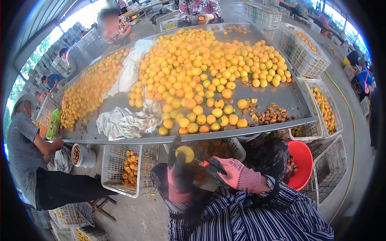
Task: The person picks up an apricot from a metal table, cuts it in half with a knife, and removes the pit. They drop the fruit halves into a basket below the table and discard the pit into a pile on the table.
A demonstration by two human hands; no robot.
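Note:
My left hand [177,172], in a pink and black work glove, is closed around a yellow apricot [185,154] near the table's front edge. A smooth, round yellow side of the fruit faces me. In my right hand [232,173], gloved the same way, is a small red-handled tool [205,163]. Its thin metal tip points left and reaches close to the apricot; the tip's exact shape is too small to tell. Below both hands, a crate [238,149] with orange fruit pieces stands between my knees, partly hidden by them.
A metal table [281,105] bears heaped apricots [193,68], crumpled white cloths [130,121] and a pile of brown pits [273,115]. A red bucket [304,164] stands at my right, a crate of halved apricots [130,168] at my left. Co-workers sit and stand around the table.

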